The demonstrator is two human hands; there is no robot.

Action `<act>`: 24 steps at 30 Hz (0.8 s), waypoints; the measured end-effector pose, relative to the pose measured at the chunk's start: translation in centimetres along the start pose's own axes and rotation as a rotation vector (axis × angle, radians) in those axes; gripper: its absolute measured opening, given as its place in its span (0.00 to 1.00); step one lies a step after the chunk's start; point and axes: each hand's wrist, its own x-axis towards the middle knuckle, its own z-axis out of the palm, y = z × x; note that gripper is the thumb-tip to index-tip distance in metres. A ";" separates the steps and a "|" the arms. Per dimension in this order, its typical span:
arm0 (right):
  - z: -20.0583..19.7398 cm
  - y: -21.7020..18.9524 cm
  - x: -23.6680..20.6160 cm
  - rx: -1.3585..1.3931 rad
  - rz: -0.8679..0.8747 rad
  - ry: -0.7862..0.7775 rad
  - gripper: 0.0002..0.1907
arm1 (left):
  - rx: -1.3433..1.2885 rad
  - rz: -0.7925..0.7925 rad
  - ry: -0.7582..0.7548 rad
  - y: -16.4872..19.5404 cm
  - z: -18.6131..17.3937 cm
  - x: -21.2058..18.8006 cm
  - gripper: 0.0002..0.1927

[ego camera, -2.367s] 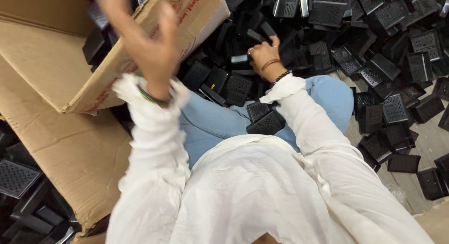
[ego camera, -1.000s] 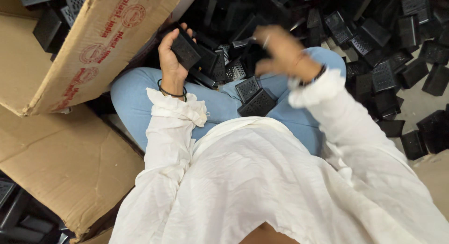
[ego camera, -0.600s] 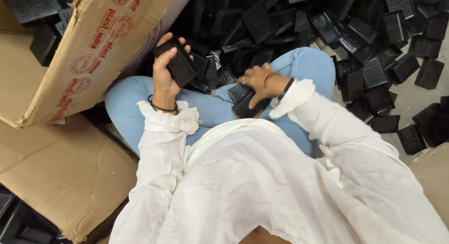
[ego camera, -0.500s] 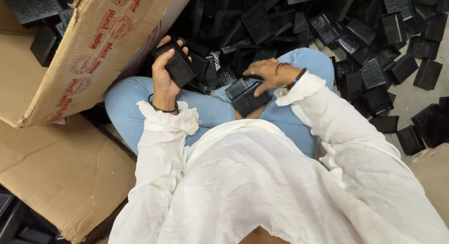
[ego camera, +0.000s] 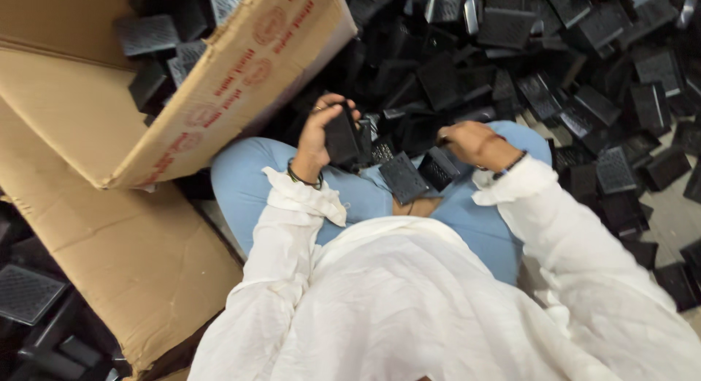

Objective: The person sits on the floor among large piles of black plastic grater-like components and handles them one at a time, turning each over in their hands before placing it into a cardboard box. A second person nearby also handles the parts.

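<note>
- Pale floor (ego camera: 661,206) shows bare at right, between scattered black parts.
- Flattened cardboard sheet (ego camera: 139,257) covers the floor at near left.
- Light even, soft shadows.

A large tilted cardboard box (ego camera: 219,81) is being propped to the left of the knees, with black rectangular plastic parts (ego camera: 157,34) lying inside it. A heap of the same parts (ego camera: 584,74) is being spread ahead and to the right, on the floor.

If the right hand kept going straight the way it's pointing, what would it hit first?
The right hand points left, across the lap. It would likely first meet the black ribbed part at its fingertips, though depth is unclear.
</note>
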 end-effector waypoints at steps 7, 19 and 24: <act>0.4 -5.0 4.5 1.135 -0.078 0.417 0.27 | 0.566 0.074 -0.090 -3.8 5.4 -1.2 0.12; 2.0 -11.5 7.3 0.822 0.011 0.681 0.34 | 0.168 0.250 0.251 -3.2 4.7 0.3 0.29; 2.4 -12.9 6.6 1.340 -0.090 0.603 0.31 | -0.086 0.186 0.137 -0.6 5.4 0.8 0.44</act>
